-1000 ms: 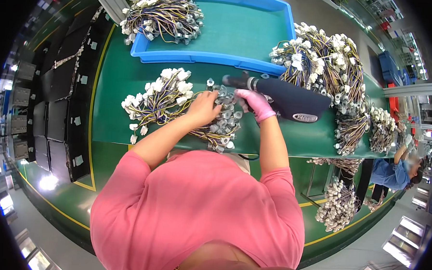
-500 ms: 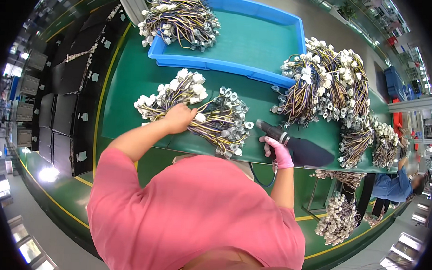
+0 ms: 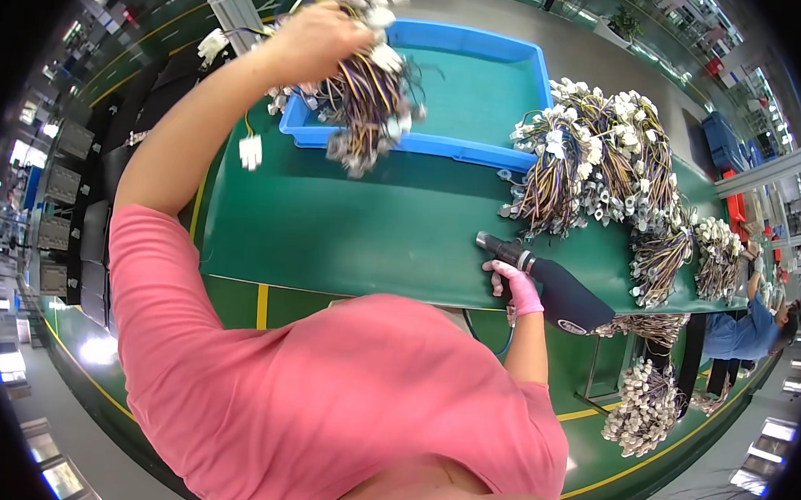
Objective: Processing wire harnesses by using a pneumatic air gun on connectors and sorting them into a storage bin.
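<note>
Left hand is up high, fist clenched around a bundle of wire harnesses — yellow, purple and dark leads with white connectors dangling from the grip. The bundle hangs in the air over the near left corner of the blue tray, clear of the green workbench below it. One white connector swings loose on a yellow lead, just left of the tray's corner.

Right hand, in a pink glove, sits at the near edge of the workbench, well to the right of the tray — fingers wrapped around the black power tool. The tool lies flat on the green surface, its narrow nose pointing left toward the middle of the bench.

Right of the tray, a big heap of finished harnesses rests on the workbench, white plugs piled on top, more bunches trailing off toward the far right end. Another bunch hangs below the bench's near edge. A second person in blue stands beyond that right end.
</note>
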`<state>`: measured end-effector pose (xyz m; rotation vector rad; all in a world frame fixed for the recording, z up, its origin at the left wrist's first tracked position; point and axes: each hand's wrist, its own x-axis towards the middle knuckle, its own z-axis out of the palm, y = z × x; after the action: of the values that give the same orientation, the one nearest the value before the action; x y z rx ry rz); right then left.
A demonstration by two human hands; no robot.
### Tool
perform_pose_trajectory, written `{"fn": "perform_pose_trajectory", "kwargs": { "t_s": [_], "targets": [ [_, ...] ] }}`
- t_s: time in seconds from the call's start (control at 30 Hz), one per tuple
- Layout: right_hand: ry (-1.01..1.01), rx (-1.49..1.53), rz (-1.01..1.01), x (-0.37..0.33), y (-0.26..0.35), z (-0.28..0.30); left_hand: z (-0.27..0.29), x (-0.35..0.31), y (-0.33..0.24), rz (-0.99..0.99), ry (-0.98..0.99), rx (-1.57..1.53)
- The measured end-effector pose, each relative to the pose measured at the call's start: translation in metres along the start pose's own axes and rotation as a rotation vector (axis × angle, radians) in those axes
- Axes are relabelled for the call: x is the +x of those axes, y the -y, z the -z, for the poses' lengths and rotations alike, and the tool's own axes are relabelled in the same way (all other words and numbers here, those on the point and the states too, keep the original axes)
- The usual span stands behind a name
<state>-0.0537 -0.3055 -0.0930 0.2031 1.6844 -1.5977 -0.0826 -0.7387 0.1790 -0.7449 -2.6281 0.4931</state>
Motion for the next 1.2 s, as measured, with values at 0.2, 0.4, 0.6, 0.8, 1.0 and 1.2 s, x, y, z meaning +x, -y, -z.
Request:
{"fn": "perform_pose_trajectory", "kwargs": {
  "t_s": [0.2, 0.4, 0.6, 0.8, 1.0, 1.2],
  "targets": [
    [0.007, 0.052, -0.032, -0.002, 0.005, -0.001, -0.072, -0.025, 0.052, 0.065, 0.120, 0.190],
    [-0.021, 0.067, -0.049, 0.000, 0.005, -0.004, -0.177, -0.094, 0.039, 0.326, 0.223, 0.094],
    [0.008, 0.070, -0.081, 0.002, 0.009, 0.000, -0.198, -0.155, 0.032, 0.560, 0.347, -0.093],
    [0.036, 0.093, -0.098, 0.009, 0.006, 0.003, -0.220, -0.165, 0.028, 0.977, 0.140, -0.450],
    [0.048, 0.098, -0.098, 0.009, 0.010, 0.003, -0.191, -0.112, -0.039, 0.757, 0.147, -0.009],
    [0.057, 0.109, -0.110, 0.008, 0.008, 0.003, -0.205, -0.080, -0.078, 0.264, 0.131, -0.315]
  ]
}}
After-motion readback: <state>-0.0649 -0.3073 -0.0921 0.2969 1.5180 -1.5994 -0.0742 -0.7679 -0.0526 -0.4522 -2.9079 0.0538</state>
